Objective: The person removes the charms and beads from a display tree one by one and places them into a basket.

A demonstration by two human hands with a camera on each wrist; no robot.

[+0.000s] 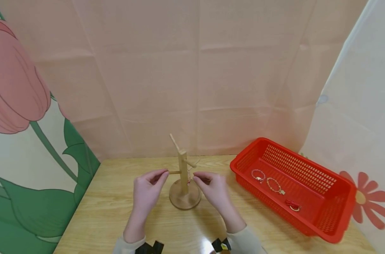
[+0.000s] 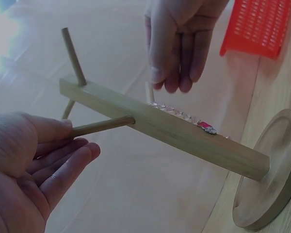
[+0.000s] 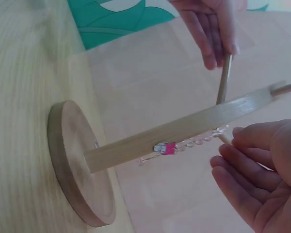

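Note:
A wooden stand [image 1: 183,173] with a round base [image 1: 185,197] and several pegs stands upright on the table. With thumb and fingers, my left hand [image 1: 147,188] pinches the end of the left peg [image 2: 99,127]. My right hand [image 1: 215,190] has its thumb and index finger around the tip of the right peg [image 3: 225,139]. From that peg a clear-beaded bracelet [image 3: 194,142] with a pink and white charm [image 3: 165,148] hangs along the post. The top and front pegs carry nothing. The post partly hides the bracelet in the left wrist view.
To the right, a red plastic basket [image 1: 275,208] rests at an angle on the wood-grain table [image 1: 116,197]. Inside lie a pale bracelet [image 1: 258,173], a gold-toned bracelet [image 1: 274,184] and a red corded piece [image 1: 292,204]. A pink cloth [image 1: 167,77] hangs behind.

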